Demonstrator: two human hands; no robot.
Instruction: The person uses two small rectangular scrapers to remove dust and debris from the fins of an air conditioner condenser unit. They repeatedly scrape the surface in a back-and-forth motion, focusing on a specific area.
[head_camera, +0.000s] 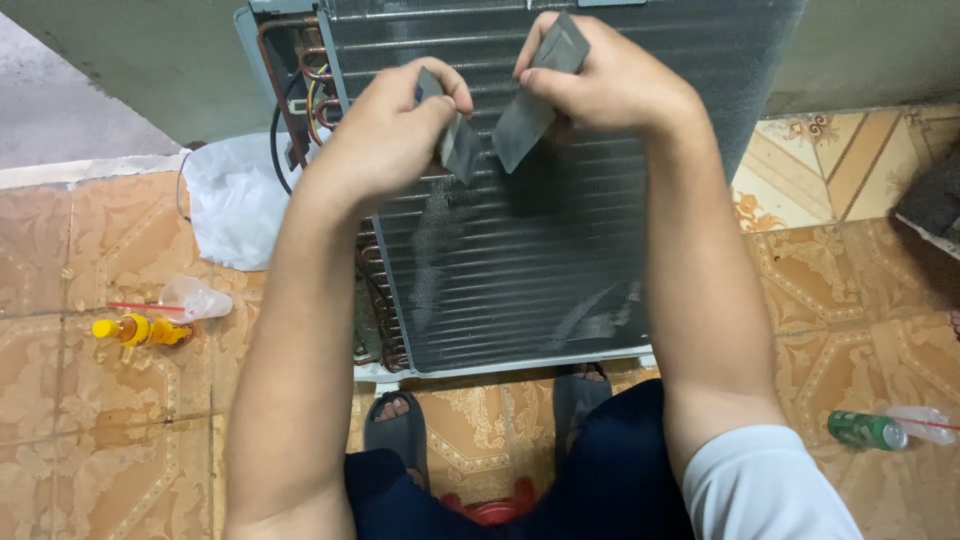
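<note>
Both hands are raised over an air-conditioner unit with a dark finned coil (520, 270) standing on the tiled floor. My left hand (395, 125) pinches a small grey flat piece (460, 148) between thumb and fingers. My right hand (600, 85) grips a longer grey flat piece (525, 120) that hangs down and ends close beside the left one. The two pieces nearly touch above the fins. Copper tubing (310, 80) runs along the coil's left edge.
A white plastic bag (235, 195) lies left of the unit. A yellow bottle (140, 330) and a clear cup with a red straw (195, 298) lie on the floor at left. A green can (865, 430) lies at right. My sandalled feet (400, 425) stand below the unit.
</note>
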